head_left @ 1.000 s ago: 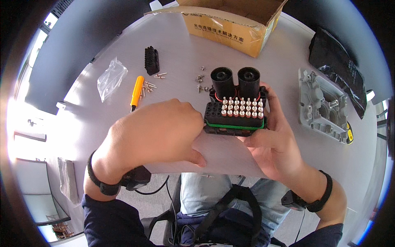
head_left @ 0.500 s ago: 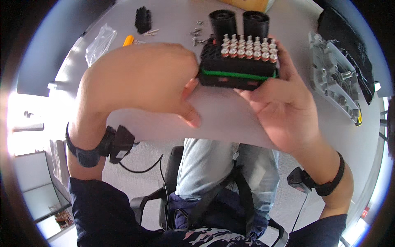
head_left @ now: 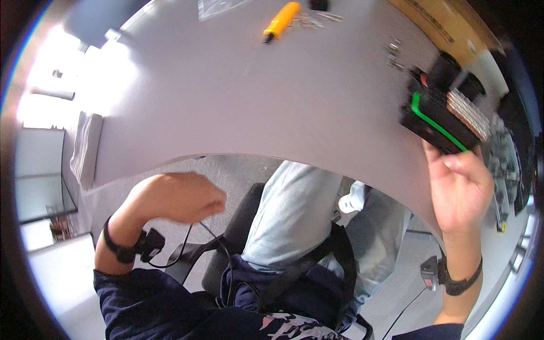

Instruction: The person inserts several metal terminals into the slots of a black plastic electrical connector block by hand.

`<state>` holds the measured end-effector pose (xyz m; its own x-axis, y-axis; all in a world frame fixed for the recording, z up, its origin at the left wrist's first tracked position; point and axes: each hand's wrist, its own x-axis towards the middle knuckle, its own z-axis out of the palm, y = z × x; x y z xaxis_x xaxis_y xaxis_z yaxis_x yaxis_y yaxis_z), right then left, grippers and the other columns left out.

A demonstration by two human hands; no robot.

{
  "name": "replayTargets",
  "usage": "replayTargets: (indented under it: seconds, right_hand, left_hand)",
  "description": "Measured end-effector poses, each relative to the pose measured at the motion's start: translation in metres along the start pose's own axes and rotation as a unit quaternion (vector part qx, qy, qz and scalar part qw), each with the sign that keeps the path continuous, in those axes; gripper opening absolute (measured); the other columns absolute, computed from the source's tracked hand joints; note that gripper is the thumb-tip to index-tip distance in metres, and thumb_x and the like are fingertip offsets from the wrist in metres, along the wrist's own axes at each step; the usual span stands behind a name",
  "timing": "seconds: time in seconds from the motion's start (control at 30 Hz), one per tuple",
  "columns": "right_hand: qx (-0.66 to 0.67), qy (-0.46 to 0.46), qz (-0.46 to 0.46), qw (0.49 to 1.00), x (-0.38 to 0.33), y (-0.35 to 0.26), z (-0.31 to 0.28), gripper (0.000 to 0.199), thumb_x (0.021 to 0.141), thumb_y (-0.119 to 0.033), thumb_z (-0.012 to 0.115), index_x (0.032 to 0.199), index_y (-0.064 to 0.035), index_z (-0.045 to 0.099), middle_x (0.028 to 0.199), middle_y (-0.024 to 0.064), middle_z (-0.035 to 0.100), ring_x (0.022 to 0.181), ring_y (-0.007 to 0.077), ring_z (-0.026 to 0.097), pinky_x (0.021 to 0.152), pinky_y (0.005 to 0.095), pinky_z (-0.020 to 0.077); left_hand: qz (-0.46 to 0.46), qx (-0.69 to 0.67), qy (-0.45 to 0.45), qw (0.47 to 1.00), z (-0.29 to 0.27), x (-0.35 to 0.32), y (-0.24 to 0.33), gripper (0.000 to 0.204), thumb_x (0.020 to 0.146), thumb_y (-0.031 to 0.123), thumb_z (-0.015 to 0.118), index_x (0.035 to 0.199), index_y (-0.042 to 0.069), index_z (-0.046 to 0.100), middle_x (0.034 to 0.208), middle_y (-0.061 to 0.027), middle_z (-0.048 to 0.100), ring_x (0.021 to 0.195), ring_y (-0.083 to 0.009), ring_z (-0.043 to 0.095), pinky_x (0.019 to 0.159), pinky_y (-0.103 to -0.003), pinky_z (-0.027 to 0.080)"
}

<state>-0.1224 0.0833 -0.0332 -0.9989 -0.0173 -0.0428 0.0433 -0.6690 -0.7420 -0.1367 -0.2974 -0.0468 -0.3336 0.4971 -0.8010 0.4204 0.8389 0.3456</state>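
My right hand point(head_left: 462, 187) grips the near lower end of a black block point(head_left: 433, 127) with a bright green band, holding it tilted at the table's right side. Rows of small silver metal pins point(head_left: 468, 115) stand on the block's top. My left hand point(head_left: 178, 198) is off the table, beyond its near edge and left of my lap. Its fingers are curled in and somewhat blurred, and whatever they may hold is hidden. Just behind the block are two black cylinders point(head_left: 445, 69); whether they touch it I cannot tell.
A yellow-handled tool point(head_left: 281, 21) lies on the grey table point(head_left: 243, 102) near loose metal pins point(head_left: 311, 21). More small metal pieces point(head_left: 392, 52) lie near a wooden-coloured board point(head_left: 439, 25). A clear plastic bag point(head_left: 218, 7) is at the far edge, grey cast parts point(head_left: 501, 158) at the right.
My view has swung left, so the table things appear farther right. My left hand has left the block's side and drawn back past the near table edge. My right hand keeps hold of the block.
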Motion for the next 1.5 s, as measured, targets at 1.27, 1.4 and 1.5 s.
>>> replayTargets:
  seconds: [1.27, 1.4, 1.5]
  right_hand:
    - [-0.225, -0.112, 0.168, 0.953, 0.021, -0.104, 0.041, 0.055, 0.084, 0.001, 0.045, 0.137, 0.0131, 0.033, 0.141, 0.0237, 0.041, 0.133, 0.0312, 0.037, 0.117, 0.0423, 0.0204]
    - [-0.268, 0.02, 0.031, 0.963, 0.008, -0.079, 0.071, 0.055, 0.084, 0.001, 0.045, 0.136, 0.0135, 0.034, 0.141, 0.0237, 0.041, 0.133, 0.0314, 0.037, 0.117, 0.0427, 0.0212]
    - [-0.302, 0.046, 0.014, 0.952, 0.005, -0.064, 0.088, 0.054, 0.084, 0.001, 0.045, 0.136, 0.0138, 0.034, 0.141, 0.0236, 0.041, 0.133, 0.0316, 0.037, 0.117, 0.043, 0.0218]
  left_hand:
    - [-0.329, -0.45, 0.37, 0.743, 0.384, 0.221, -0.327, 0.025, 0.083, 0.009, 0.051, 0.103, -0.003, 0.061, 0.112, -0.0248, 0.063, 0.107, -0.0377, 0.06, 0.086, -0.044, 0.051]
    - [-0.347, -0.512, 0.432, 0.656, 0.382, 0.236, -0.319, 0.029, 0.084, 0.006, 0.051, 0.111, -0.002, 0.058, 0.118, -0.0237, 0.059, 0.109, -0.0376, 0.059, 0.089, -0.043, 0.051]
    - [-0.333, -0.4, 0.436, 0.735, 0.381, 0.268, -0.34, 0.031, 0.081, -0.007, 0.05, 0.112, -0.002, 0.053, 0.117, -0.0253, 0.055, 0.108, -0.0385, 0.059, 0.088, -0.042, 0.052]
